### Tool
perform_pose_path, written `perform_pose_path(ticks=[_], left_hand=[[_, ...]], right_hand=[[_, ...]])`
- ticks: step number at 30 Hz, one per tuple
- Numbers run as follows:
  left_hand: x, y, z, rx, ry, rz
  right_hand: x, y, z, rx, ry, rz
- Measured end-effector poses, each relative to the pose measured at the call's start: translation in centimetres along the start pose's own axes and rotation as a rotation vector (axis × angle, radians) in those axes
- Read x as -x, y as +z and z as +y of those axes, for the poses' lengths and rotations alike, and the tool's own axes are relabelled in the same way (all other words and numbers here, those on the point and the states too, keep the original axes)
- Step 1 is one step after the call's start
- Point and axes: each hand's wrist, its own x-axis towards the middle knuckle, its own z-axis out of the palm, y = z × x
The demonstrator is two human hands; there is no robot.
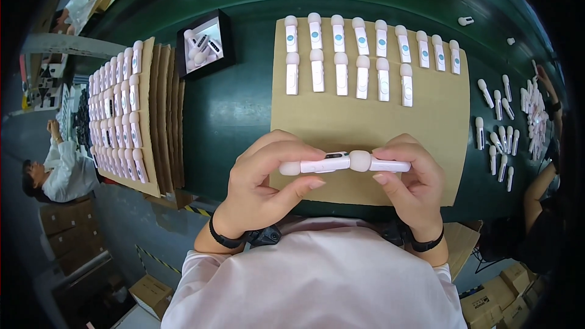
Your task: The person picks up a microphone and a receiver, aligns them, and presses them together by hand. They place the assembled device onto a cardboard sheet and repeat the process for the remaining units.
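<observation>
Head view. Left hand (265,173) and right hand (407,176) each pinch one small pink round-headed device, left device (314,164) and right device (381,163), end to end over the near edge of the cardboard sheet (341,119). Two far rows (365,55) appear finished; the near half remains bare. Loose units (503,128) lie right.
</observation>
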Motion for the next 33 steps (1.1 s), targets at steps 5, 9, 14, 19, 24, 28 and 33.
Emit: perform_pose_path(ticks=[5,9,14,19,24,28,33], left_hand=[[-0.16,-0.27,0.22,-0.123,0.057,-0.005],[0.07,-0.12,0.15,-0.122,0.041,-0.016],[0.41,0.36,-0.03,-0.003,0.019,0.022],[0.49,0.27,0.22,-0.010,-0.013,-0.010],[0.50,0.22,0.40,-0.029,-0.021,-0.015],[0.60,0.25,0.33,-0.022,-0.031,-0.007],[0.37,0.28,0.24,-0.041,0.006,-0.021]], right_hand=[[-0.18,-0.18,0.03,0.069,-0.064,0.001],[0.02,-0.36,0.05,0.112,-0.102,-0.013],[0.22,-0.31,-0.08,0.108,-0.106,0.003],[0.09,-0.50,-0.19,0.137,-0.131,0.011],[-0.01,-0.50,-0.20,0.146,-0.139,-0.012],[-0.02,-0.49,-0.15,0.145,-0.162,0.002],[0.06,-0.59,-0.05,0.156,-0.163,0.002]])
